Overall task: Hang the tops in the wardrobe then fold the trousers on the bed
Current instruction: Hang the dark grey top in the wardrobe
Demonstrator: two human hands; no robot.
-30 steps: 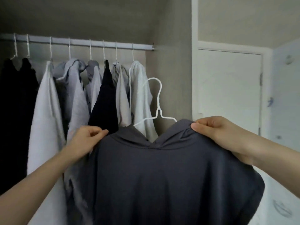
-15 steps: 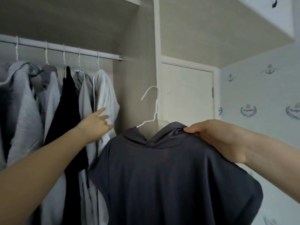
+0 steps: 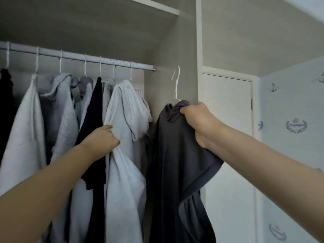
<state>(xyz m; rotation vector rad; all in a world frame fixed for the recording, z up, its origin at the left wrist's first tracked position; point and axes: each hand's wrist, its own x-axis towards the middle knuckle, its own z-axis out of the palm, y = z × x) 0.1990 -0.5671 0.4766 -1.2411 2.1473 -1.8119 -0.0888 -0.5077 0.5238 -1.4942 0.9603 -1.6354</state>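
Note:
A dark grey hooded top (image 3: 175, 163) hangs on a white wire hanger (image 3: 176, 85), turned edge-on. My right hand (image 3: 198, 123) grips it at the shoulder and holds it up just right of the wardrobe rail's (image 3: 105, 61) end; the hook is off the rail. My left hand (image 3: 101, 139) has curled fingers bunching the side of a pale grey hoodie (image 3: 126, 137), the rightmost garment on the rail.
Several more tops in grey, navy and black (image 3: 57, 111) fill the rail to the left. The wardrobe side panel (image 3: 175, 41) stands just behind the hanger. A white door (image 3: 228, 137) and patterned wallpaper (image 3: 296, 125) lie to the right.
My right hand lifted the dark top higher and turned it edge-on toward the rail's end. My left hand closed on the pale grey hoodie.

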